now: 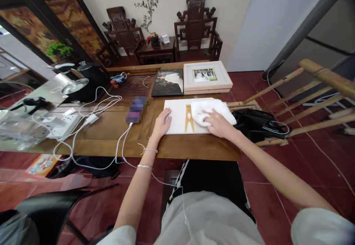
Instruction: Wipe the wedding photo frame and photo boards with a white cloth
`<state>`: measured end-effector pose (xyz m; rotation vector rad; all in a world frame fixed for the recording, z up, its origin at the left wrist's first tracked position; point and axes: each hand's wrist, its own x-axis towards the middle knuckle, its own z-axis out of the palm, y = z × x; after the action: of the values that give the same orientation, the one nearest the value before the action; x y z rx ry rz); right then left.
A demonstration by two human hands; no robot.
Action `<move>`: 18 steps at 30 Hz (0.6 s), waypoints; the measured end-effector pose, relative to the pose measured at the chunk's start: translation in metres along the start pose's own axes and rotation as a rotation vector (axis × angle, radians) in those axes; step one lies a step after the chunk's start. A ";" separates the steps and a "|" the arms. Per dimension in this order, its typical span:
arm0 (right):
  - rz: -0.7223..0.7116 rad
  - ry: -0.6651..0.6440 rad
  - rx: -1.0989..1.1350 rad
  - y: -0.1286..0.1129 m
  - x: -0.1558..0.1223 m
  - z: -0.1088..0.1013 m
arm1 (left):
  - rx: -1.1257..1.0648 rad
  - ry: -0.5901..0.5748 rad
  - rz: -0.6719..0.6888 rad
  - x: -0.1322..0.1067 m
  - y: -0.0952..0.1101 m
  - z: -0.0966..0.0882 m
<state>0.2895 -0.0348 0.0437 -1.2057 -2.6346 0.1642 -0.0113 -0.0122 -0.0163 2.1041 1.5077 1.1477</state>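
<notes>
A flat white panel (pixel 176 116) lies near the front edge of the wooden table. A gold, two-legged flat piece (pixel 189 119) with a hole in its middle is on the panel. My left hand (pixel 163 123) rests on the panel's left edge, its fingers stretched out. My right hand (pixel 218 124) presses a bunched white fluffy cloth (pixel 212 110) onto the right part of the panel, fingers curled into it. The cloth hides that side of the panel.
Behind the panel lie a dark photo panel (pixel 168 82) and a white framed picture (pixel 189 75). Leftward are a charging phone (pixel 136 110), tangled white cables (pixel 107 102), a power strip (pixel 65 124) and a black kettle (pixel 93 74). A bamboo chair (pixel 316 67) with a black bag (pixel 251 123) stands right.
</notes>
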 end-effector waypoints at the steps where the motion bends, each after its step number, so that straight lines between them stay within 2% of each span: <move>1: -0.016 -0.006 0.028 -0.008 -0.013 -0.001 | -0.003 0.002 0.002 0.000 0.000 0.000; 5: -0.079 -0.031 0.099 -0.033 -0.057 -0.009 | -0.012 0.005 0.008 0.000 0.001 0.000; 9: -0.109 -0.047 0.107 -0.038 -0.067 -0.014 | -0.016 0.011 0.005 0.000 0.001 0.000; 13: -0.059 -0.011 0.079 -0.022 -0.041 -0.012 | -0.018 0.001 -0.005 0.000 0.001 0.000; 18: 0.144 -0.005 0.069 -0.003 0.023 -0.009 | -0.024 -0.004 -0.013 0.000 0.000 0.000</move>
<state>0.2758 -0.0194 0.0571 -1.3722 -2.5236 0.2815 -0.0112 -0.0122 -0.0167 2.0772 1.4958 1.1505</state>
